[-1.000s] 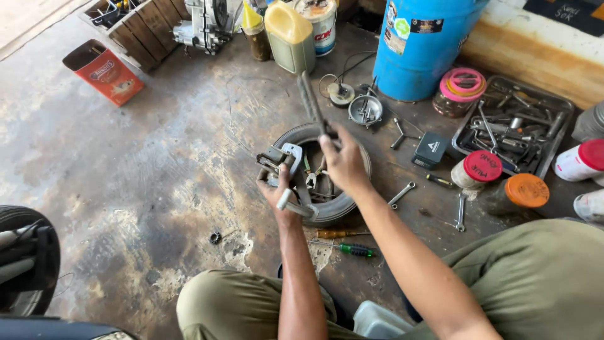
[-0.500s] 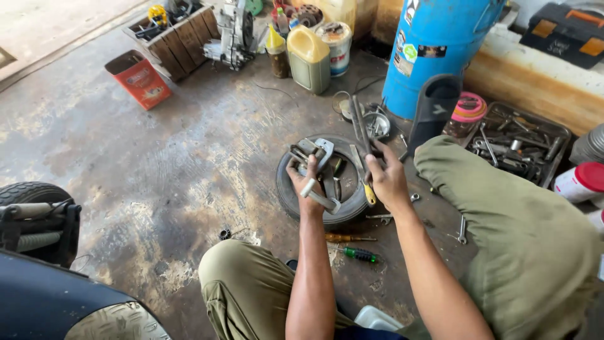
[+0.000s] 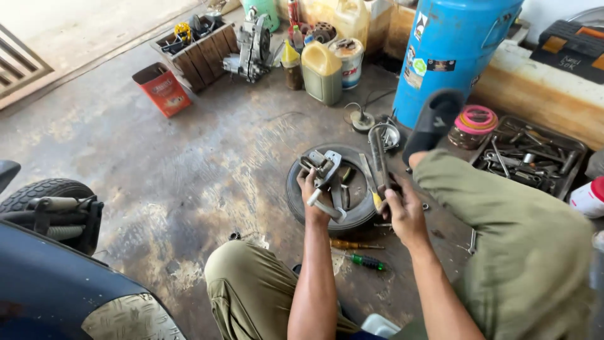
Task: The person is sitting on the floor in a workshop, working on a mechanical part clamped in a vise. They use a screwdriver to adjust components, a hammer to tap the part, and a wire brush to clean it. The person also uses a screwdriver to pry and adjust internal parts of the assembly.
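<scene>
Over small tyre (image 3: 327,214), left fingers (image 3: 309,184) gripping metal part (image 3: 324,167)

Floor layout around the tyre

We see the tyre (image 3: 327,208) before the knees, the drum (image 3: 450,56) behind it, the tool tray (image 3: 531,157) right, the screwdrivers (image 3: 358,252) nearer us, the crate (image 3: 195,50) far left.

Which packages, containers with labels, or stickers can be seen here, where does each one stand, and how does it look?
Red box: upper left on the floor, open top, tilted, light print on its side.
Yellow jug: top centre, squarish, yellow cap.
White can: right of the jug, round, red label.
Blue drum: upper right, tall, small stickers on its side.
White bottle: right edge, red band.
</scene>
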